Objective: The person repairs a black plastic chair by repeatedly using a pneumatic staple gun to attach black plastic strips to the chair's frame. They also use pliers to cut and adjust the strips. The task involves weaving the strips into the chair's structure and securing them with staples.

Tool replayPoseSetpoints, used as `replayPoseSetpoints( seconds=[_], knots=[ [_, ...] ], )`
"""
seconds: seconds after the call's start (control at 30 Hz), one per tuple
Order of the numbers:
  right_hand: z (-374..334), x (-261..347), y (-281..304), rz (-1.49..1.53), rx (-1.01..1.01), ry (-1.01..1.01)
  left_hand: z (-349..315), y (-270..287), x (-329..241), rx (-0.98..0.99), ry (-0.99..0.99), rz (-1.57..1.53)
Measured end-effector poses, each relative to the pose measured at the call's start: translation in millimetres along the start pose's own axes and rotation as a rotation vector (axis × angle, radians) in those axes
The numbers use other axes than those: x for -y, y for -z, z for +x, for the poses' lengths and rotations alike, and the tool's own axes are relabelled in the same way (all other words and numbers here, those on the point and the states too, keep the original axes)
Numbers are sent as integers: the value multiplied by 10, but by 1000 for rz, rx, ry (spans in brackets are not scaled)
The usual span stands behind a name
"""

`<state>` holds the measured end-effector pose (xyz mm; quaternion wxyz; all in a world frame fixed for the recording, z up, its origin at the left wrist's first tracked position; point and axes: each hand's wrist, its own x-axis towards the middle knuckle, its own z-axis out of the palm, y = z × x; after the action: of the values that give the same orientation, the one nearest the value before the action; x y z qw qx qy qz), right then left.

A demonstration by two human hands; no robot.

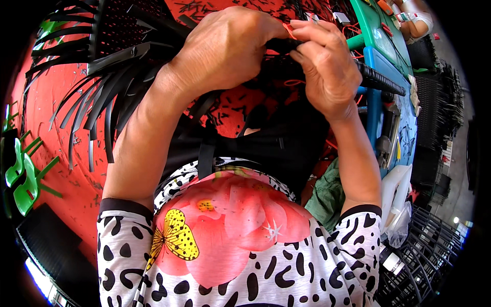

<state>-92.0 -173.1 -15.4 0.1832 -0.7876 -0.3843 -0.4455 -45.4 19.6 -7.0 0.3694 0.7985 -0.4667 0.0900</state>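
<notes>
Cord [289, 31], thin and orange, shows between both hands [225, 48] [330, 69].

Bare left hand [225, 48] and bare right hand [330, 64] side by side, ahead of the torso, above the flat red floor [56, 128].
Left of the left hand lies a black woven panel with long flat strips [120, 58]; right of the right hand, a slim black ribbed rod [381, 78] reaches past a blue table [376, 115], a green table [368, 23] beyond. Green plastic chairs [29, 184] stand far left; crumpled green cloth [327, 193] lies beside the right forearm.
</notes>
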Motion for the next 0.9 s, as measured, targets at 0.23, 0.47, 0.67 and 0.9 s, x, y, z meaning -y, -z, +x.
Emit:
replayPoseSetpoints(
  seconds=[0.23,0.47,0.67,0.9],
  knots=[
    [205,16,138,74,220,-200,36,86,-188,-30,35,39],
    [361,-37,158,266,418,-562,42,150,-340,-56,98,-39],
    [591,3,295,374,533,-834,103,194,-430,-47,124,-93],
    [462,-192,247,628,577,-948,147,184,-519,-41,162,6]
  ],
)
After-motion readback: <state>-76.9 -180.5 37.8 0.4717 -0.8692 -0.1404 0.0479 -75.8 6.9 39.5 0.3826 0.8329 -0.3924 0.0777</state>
